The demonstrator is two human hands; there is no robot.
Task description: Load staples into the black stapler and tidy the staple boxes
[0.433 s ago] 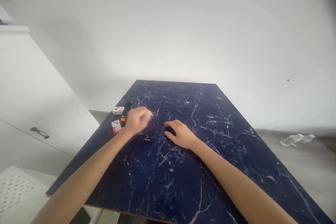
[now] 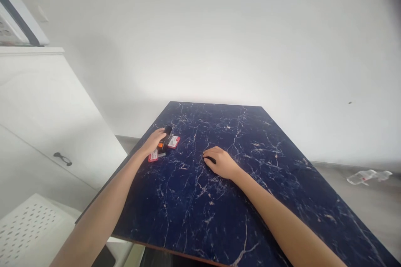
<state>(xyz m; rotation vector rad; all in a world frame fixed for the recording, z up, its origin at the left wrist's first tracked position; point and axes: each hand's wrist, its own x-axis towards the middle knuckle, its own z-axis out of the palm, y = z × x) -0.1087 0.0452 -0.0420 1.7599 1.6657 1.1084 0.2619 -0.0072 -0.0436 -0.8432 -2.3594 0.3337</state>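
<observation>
On the far left of the dark blue marbled table (image 2: 188, 200), my left hand (image 2: 153, 140) lies over a small cluster of things. Its fingers stretch loosely towards a black object with an orange patch (image 2: 161, 144); its thumb and whatever lies beneath the palm are hidden. Right of the black object is a small red-and-white box (image 2: 174, 142). Another red-and-white packet (image 2: 153, 157) sits just below the hand. My right hand (image 2: 223, 163) rests near the middle of the table, fingers curved and thumb apart, with a dark gap between them and no object discernible.
At the left stands a white cabinet (image 2: 46, 117) with a dark handle (image 2: 62, 159). A white perforated surface (image 2: 28, 225) is beside the table's near left corner. Clear plastic bottles (image 2: 365, 177) lie on the floor at the right. A pale wall (image 2: 225, 41) rises behind the table.
My left hand has moved left onto the cluster, covering the spot where a small white box stood. A red-and-white box now shows right of the black object. The view has shifted; my right hand keeps its pose.
</observation>
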